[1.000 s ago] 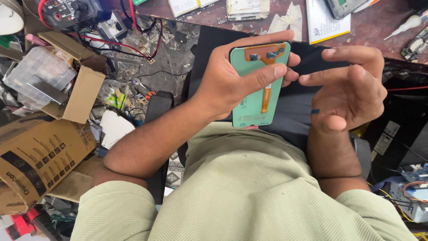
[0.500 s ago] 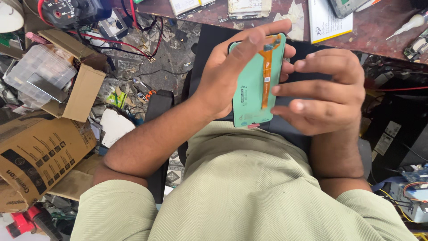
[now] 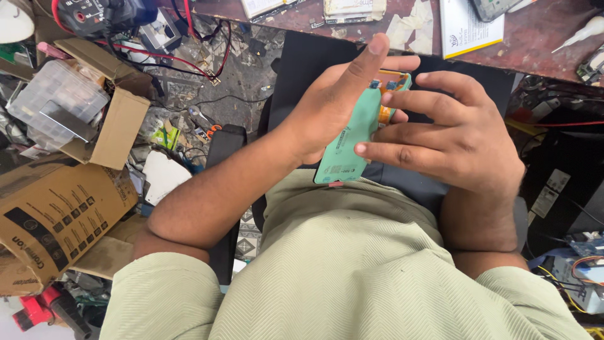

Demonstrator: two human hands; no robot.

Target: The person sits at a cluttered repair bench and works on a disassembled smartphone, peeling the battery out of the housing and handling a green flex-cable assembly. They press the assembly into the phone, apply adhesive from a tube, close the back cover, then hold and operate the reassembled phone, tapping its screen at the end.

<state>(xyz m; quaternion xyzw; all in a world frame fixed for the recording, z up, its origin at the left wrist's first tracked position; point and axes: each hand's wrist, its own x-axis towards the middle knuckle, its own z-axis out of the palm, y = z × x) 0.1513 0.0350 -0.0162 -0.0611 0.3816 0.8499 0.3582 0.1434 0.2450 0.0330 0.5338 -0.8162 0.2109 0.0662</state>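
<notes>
A flat green phone screen panel [image 3: 352, 138] with an orange flex strip at its top is held upright over my lap. My left hand [image 3: 330, 107] grips its left edge, index finger stretched up along it. My right hand [image 3: 453, 135] covers its right side, fingers laid across the panel face. Most of the orange strip is hidden by my right fingers. Below sits my pale green shirt [image 3: 352, 271].
A brown workbench [image 3: 535, 38] at the top carries a white booklet [image 3: 469, 25], tissue scraps and small parts. Left on the floor are cardboard boxes [image 3: 56, 214], a clear plastic case [image 3: 60, 101], red and black wires [image 3: 189, 60] and scattered tools.
The panel has turned from facing me to nearly edge-on, tilted right. My right hand has moved in from the side and now lies over its face.
</notes>
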